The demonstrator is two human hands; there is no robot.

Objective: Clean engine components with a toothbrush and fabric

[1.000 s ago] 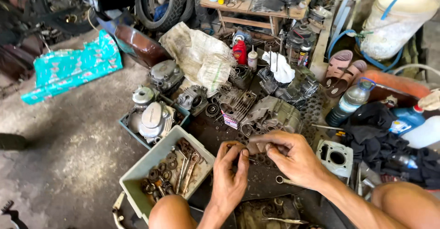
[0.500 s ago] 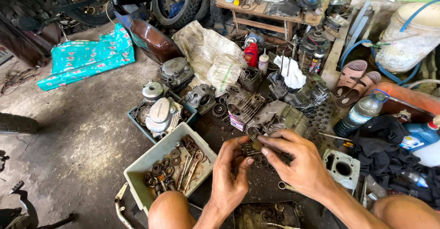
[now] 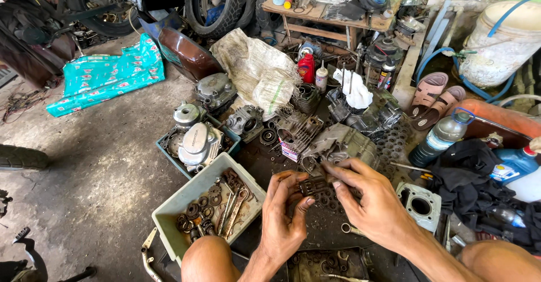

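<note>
The small dark gear part (image 3: 313, 186) sits between both hands, above the oily mat, long axis left to right. The left hand (image 3: 284, 217) pinches its left end; the right hand (image 3: 369, 203) grips its right end from above, equally close.

Bare forearms, no sleeves; grease-smudged fingers (image 3: 293, 194).

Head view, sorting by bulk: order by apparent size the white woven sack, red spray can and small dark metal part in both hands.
1. White woven sack
2. Red spray can
3. Small dark metal part, though nearness to the camera enlarges it.
</note>
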